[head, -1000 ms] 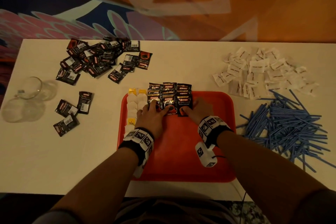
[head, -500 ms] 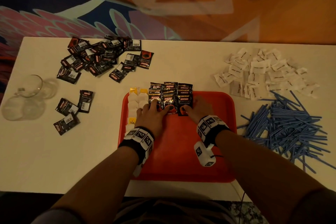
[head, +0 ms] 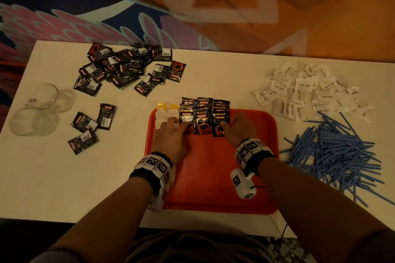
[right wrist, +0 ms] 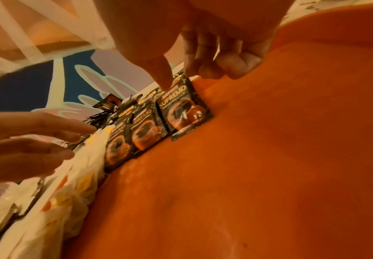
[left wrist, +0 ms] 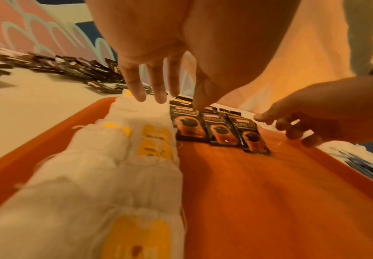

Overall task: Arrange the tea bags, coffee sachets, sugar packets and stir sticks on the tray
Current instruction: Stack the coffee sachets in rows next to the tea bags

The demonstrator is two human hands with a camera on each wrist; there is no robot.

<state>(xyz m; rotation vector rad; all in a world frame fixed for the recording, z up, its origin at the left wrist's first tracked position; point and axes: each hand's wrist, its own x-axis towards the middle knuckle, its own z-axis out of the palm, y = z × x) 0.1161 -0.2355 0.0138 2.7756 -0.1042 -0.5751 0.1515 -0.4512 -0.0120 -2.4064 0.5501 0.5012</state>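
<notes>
On the red tray (head: 213, 177), white and yellow tea bags (head: 161, 115) fill the left column. Black coffee sachets (head: 203, 116) lie beside them in overlapping rows at the far edge. My left hand (head: 175, 127) has straight fingers over the tea bags (left wrist: 123, 140), and its thumb touches the leftmost front sachet (left wrist: 186, 126). My right hand (head: 230, 124) has its thumb on the rightmost front sachet (right wrist: 185, 112), with curled fingers against that sachet's right edge. White sugar packets (head: 310, 92) and blue stir sticks (head: 337, 153) lie on the table to the right.
A loose pile of coffee sachets (head: 128, 68) lies at the far left of the white table (head: 224, 74). Three more sachets (head: 92, 126) lie nearer me. Clear glass cups (head: 38, 111) stand at the left edge. The tray's near half is bare.
Both hands stay at the front row of sachets on the tray. Only the fingers have shifted slightly.
</notes>
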